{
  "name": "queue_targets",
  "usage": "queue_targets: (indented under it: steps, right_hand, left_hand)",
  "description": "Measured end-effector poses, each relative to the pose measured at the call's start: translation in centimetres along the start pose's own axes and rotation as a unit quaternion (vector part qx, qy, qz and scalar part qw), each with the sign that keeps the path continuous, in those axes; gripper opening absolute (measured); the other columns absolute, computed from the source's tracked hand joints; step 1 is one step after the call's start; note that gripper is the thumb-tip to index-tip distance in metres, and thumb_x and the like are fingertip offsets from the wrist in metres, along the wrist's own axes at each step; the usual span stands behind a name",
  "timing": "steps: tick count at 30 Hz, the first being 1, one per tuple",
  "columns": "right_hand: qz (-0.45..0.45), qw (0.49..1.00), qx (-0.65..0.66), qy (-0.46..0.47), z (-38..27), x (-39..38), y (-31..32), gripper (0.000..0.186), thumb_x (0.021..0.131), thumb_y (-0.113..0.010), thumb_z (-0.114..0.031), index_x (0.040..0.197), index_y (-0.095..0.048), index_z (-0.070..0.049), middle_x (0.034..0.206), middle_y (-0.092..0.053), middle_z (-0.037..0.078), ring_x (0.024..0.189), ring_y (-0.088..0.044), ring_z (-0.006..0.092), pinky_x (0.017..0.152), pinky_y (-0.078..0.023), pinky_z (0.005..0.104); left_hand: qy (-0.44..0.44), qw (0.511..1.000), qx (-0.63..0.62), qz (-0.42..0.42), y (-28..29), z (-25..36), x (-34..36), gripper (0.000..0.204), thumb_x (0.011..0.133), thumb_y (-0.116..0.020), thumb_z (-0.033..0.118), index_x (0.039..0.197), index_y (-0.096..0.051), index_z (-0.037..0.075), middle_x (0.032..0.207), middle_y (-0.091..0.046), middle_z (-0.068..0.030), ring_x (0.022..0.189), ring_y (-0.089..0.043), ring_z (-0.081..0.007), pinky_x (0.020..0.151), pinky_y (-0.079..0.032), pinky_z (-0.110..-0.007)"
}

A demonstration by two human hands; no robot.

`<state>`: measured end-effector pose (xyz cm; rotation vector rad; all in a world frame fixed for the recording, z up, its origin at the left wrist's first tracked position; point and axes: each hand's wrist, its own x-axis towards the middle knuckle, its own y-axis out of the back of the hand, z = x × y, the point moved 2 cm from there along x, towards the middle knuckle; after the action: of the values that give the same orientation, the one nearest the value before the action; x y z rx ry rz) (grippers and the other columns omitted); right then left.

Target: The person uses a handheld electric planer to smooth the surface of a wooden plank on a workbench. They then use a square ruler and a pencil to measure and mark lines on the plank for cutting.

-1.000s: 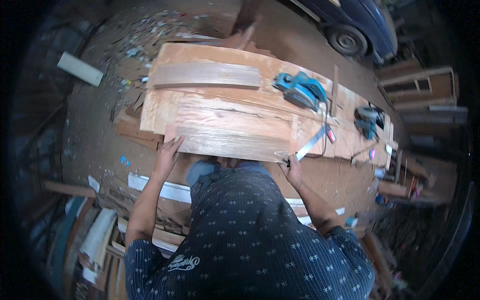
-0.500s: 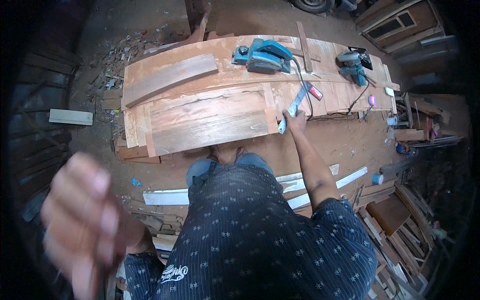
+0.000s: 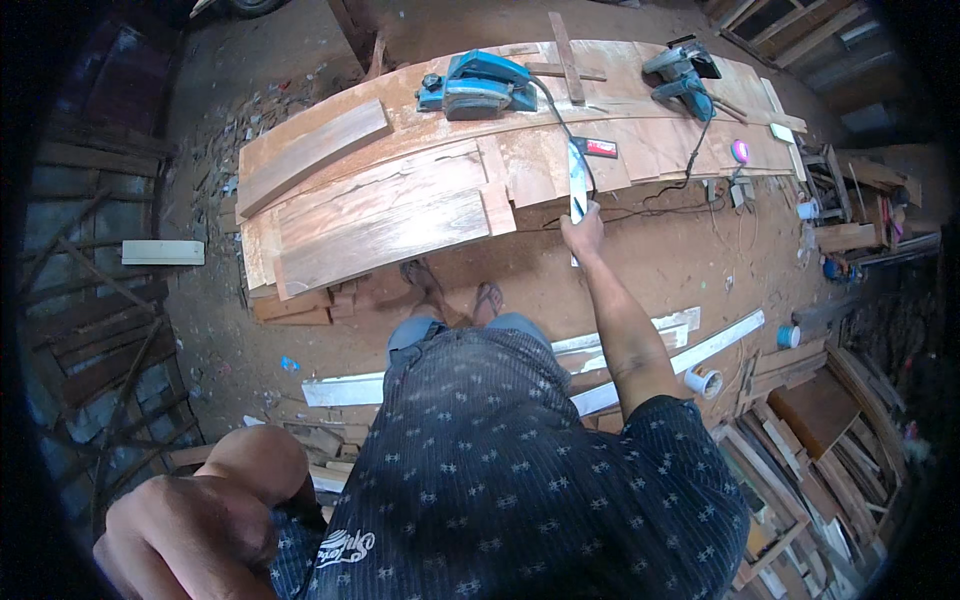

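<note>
My right hand (image 3: 582, 232) grips a metal straightedge (image 3: 576, 172), held upright in view just past the boards' right end, beside a small red-and-black object (image 3: 601, 148); a dark slender item shows at the fingers. My left hand (image 3: 165, 525) is raised close to the camera at lower left, its fingertips hidden. Wooden boards (image 3: 372, 243) lie along the near edge of the workbench (image 3: 540, 160), with a narrower plank (image 3: 312, 158) behind them. A blue electric planer (image 3: 480, 92) sits behind the straightedge, its cord hanging down.
A blue power tool (image 3: 680, 85) and pink round item (image 3: 740, 152) lie on the bench's right. White strips (image 3: 668, 370) and buckets (image 3: 703, 380) are on the floor behind me. Timber piles (image 3: 810, 450) stand at right, a plank wall (image 3: 90, 300) at left.
My left hand has left the board's left end and come up beside my body toward the camera. My right hand has moved with the straightedge away from the board's corner.
</note>
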<state>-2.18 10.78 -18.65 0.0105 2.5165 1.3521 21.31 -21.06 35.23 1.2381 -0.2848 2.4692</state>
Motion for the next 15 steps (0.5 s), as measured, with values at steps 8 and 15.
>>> queue_targets:
  steps: [8, 15]
  right_hand:
    - [0.071, 0.984, 0.147, 0.072, -0.4, -2.5, 4.2, 0.035, 0.086, -0.075, -0.023, 0.112, -0.068, -0.001, 0.096, -0.074, 0.014, 0.087, -0.071, 0.0264, 0.082, -0.056, 0.0378]
    - [-0.246, 0.862, 0.428, 0.113, -2.7, -12.8, 7.1, 0.033, 0.096, -0.062, -0.01, 0.126, -0.068, 0.003, 0.083, -0.062, -0.003, 0.08, -0.055, 0.0072, 0.074, -0.048, 0.0261]
  left_hand:
    - [-0.028, 0.996, 0.017, 0.084, -0.9, -3.6, -3.3, 0.012, 0.09, -0.074, 0.013, 0.098, -0.071, 0.004, 0.079, -0.071, -0.0046, 0.066, -0.069, -0.0156, 0.063, -0.061, -0.034]
    - [0.38, 0.758, 0.527, 0.057, 2.8, -16.3, -10.8, 0.043, 0.09, -0.078, 0.023, 0.125, -0.07, 0.0, 0.107, -0.072, -0.0172, 0.104, -0.068, -0.029, 0.094, -0.051, -0.038]
